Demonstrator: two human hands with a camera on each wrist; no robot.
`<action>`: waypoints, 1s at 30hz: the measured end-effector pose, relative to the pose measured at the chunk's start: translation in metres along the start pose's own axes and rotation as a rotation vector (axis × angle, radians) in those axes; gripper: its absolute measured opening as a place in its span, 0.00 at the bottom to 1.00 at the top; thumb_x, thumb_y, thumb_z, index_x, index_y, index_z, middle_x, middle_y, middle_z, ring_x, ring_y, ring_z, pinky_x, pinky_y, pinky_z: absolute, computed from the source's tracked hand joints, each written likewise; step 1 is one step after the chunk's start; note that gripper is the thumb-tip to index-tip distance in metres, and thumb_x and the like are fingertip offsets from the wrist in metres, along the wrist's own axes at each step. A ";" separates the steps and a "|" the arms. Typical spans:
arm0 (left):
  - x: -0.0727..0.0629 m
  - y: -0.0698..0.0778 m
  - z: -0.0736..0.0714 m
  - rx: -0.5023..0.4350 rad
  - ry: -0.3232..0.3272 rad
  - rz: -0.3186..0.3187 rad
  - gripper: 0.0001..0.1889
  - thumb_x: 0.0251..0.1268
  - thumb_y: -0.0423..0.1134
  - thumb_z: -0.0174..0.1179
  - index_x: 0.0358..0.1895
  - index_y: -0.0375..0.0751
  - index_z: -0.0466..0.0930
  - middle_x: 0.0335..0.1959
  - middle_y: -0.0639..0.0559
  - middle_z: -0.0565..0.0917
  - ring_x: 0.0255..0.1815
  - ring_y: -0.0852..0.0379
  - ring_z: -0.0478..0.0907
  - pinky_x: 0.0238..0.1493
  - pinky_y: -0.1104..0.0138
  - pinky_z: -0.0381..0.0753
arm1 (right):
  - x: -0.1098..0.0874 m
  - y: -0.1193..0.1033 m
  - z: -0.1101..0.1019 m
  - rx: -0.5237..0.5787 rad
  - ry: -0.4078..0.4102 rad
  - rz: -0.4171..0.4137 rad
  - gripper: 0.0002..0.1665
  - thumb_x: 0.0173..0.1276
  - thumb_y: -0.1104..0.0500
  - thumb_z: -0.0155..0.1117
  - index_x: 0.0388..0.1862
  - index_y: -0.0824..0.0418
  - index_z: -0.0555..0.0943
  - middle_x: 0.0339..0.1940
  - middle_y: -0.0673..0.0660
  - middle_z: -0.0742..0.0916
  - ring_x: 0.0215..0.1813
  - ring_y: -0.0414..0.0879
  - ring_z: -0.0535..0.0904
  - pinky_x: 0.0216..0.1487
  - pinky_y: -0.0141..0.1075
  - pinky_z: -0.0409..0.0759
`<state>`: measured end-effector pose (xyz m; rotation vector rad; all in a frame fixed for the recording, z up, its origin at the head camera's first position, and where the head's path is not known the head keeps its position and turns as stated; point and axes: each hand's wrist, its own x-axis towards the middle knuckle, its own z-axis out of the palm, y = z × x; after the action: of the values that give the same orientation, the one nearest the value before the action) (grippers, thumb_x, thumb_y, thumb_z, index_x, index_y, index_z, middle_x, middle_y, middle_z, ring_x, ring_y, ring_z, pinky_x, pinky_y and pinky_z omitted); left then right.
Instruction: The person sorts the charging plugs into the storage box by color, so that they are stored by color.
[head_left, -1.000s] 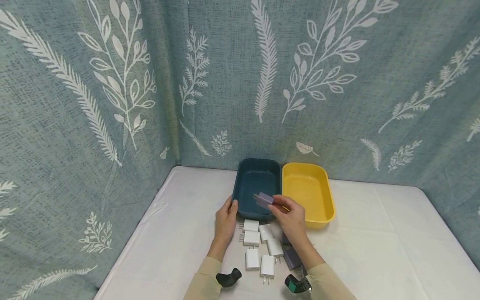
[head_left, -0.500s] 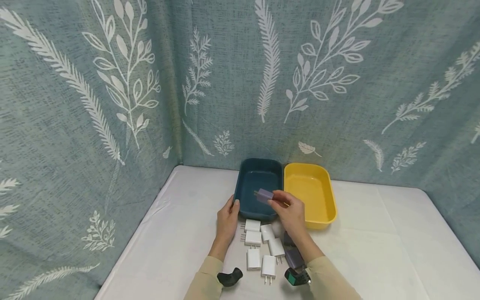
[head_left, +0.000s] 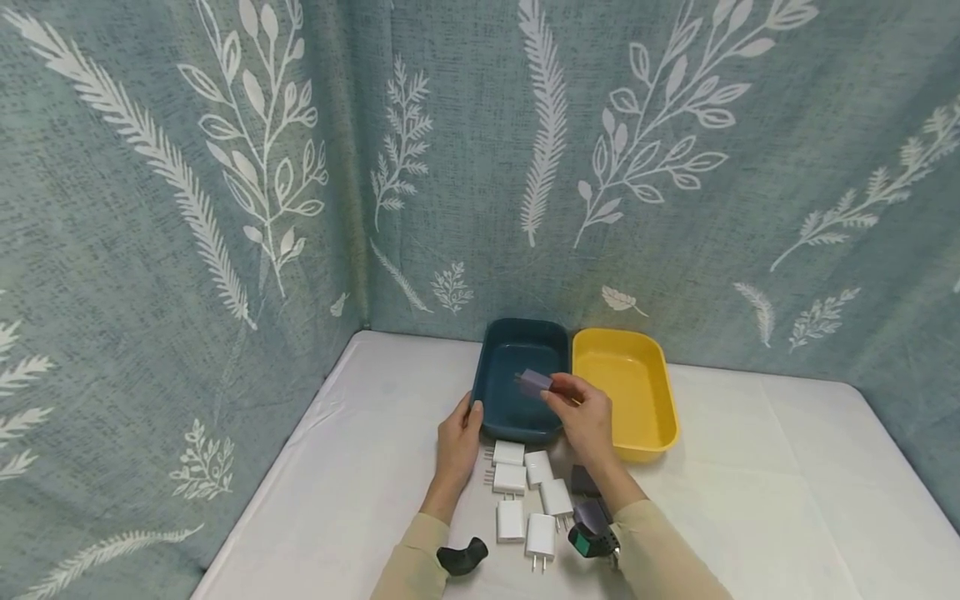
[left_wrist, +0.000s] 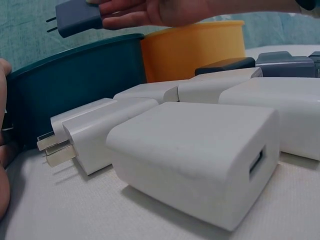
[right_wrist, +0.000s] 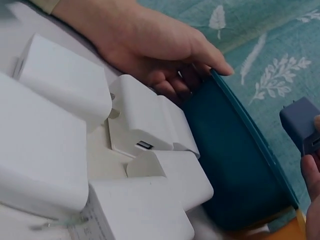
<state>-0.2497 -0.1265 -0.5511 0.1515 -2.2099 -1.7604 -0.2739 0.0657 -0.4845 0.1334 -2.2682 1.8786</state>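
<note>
My right hand (head_left: pixel 587 417) pinches a purple-grey charger plug (head_left: pixel 536 382) by one end, its prongs pointing left. In the head view the charger overlaps the dark blue bin (head_left: pixel 517 354); the left wrist view shows the charger (left_wrist: pixel 78 17) above the bin's rim (left_wrist: pixel 80 48). With the thumb over the rim and fingers against the outside wall, my left hand (head_left: pixel 457 442) holds the bin's near left side. Several white charger plugs (head_left: pixel 511 522) lie between my forearms, in front of the bin. Darker chargers (head_left: pixel 591 515) lie partly hidden under my right forearm.
A yellow bin (head_left: pixel 663 392) stands close against the blue bin's right side. Behind both hangs a blue-green curtain (head_left: pixel 465 167) with white leaf prints. White cloth (head_left: pixel 757 467) covers the table. Each wrist wears a black camera band (head_left: pixel 462 556).
My right hand has carried the charger a little farther forward over the blue bin. My left hand keeps its hold on the bin. The head view has shifted slightly.
</note>
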 end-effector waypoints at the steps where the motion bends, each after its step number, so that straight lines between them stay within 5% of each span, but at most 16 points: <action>1: 0.000 0.000 0.000 0.000 0.000 0.002 0.26 0.77 0.50 0.47 0.69 0.39 0.69 0.67 0.43 0.74 0.71 0.49 0.69 0.73 0.56 0.68 | 0.000 0.000 0.000 -0.008 0.003 0.010 0.17 0.59 0.62 0.73 0.48 0.61 0.85 0.45 0.60 0.88 0.48 0.48 0.84 0.47 0.25 0.85; 14: -0.001 -0.001 -0.003 0.016 -0.005 0.032 0.25 0.77 0.49 0.48 0.69 0.38 0.69 0.66 0.42 0.75 0.70 0.48 0.70 0.72 0.55 0.70 | 0.006 -0.004 0.012 -0.002 0.011 0.021 0.17 0.60 0.61 0.72 0.49 0.60 0.84 0.46 0.58 0.88 0.46 0.49 0.84 0.49 0.27 0.85; 30: 0.002 0.000 -0.002 -0.003 -0.008 0.023 0.25 0.77 0.48 0.48 0.69 0.38 0.69 0.67 0.42 0.75 0.70 0.48 0.71 0.71 0.56 0.70 | 0.023 -0.008 0.024 -0.106 0.039 0.042 0.16 0.62 0.59 0.71 0.49 0.59 0.84 0.46 0.58 0.88 0.47 0.50 0.84 0.57 0.43 0.85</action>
<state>-0.2506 -0.1288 -0.5505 0.1186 -2.2056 -1.7549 -0.2970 0.0422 -0.4762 0.0337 -2.3561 1.7594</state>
